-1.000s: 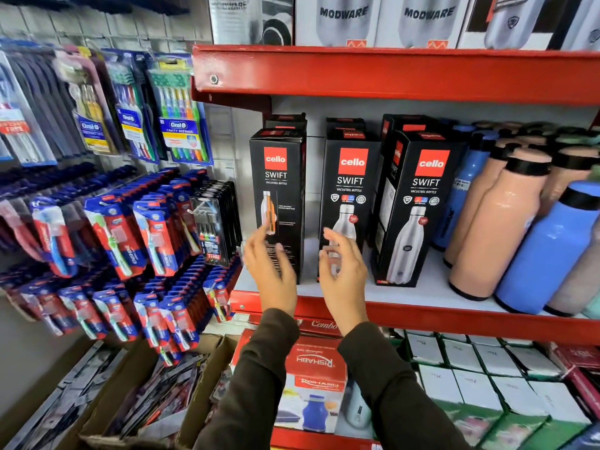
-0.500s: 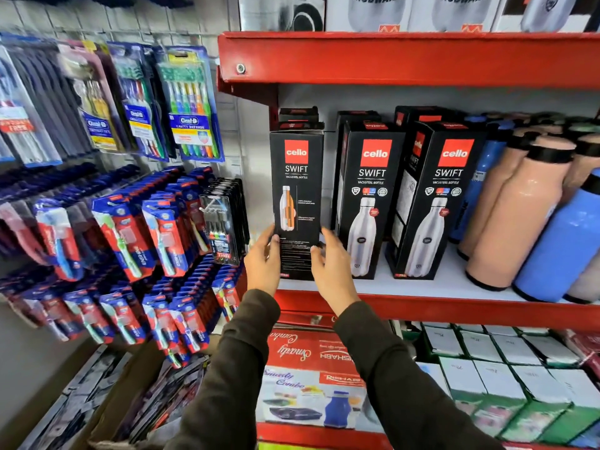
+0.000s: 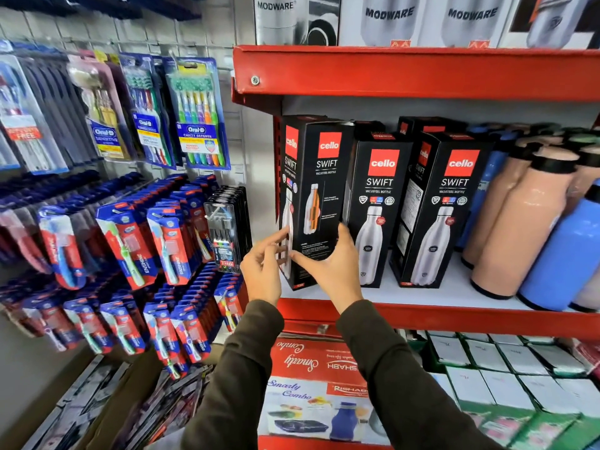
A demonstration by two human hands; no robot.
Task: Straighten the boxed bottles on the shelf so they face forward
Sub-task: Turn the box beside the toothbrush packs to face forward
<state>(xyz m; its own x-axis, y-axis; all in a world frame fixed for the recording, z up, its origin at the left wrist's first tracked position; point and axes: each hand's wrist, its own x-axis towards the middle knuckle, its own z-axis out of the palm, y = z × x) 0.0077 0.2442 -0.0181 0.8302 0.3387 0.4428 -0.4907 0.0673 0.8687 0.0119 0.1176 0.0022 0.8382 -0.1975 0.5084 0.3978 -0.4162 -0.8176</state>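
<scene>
Three black Cello Swift bottle boxes stand in a row on the white shelf (image 3: pixel 448 295) with the red front edge. The left box (image 3: pixel 319 190) is turned at an angle, so two of its faces show, and it tilts slightly. My right hand (image 3: pixel 331 266) grips its lower right side, thumb across the front. My left hand (image 3: pixel 263 267) touches its lower left corner with fingers spread. The middle box (image 3: pixel 378 209) and the right box (image 3: pixel 449 209) stand upright with their bottle pictures to the front. More black boxes stand behind them.
Peach bottles (image 3: pixel 519 222) and blue bottles (image 3: pixel 565 251) stand unboxed at the shelf's right. A red shelf (image 3: pixel 422 73) overhangs closely above. Toothbrush packs (image 3: pixel 194 115) hang on the left wall. Boxed goods (image 3: pixel 324 384) fill the shelf below.
The left box has been turned from facing flat forward to an angle, showing a second face. Both hands shifted with it. The camera moved closer.
</scene>
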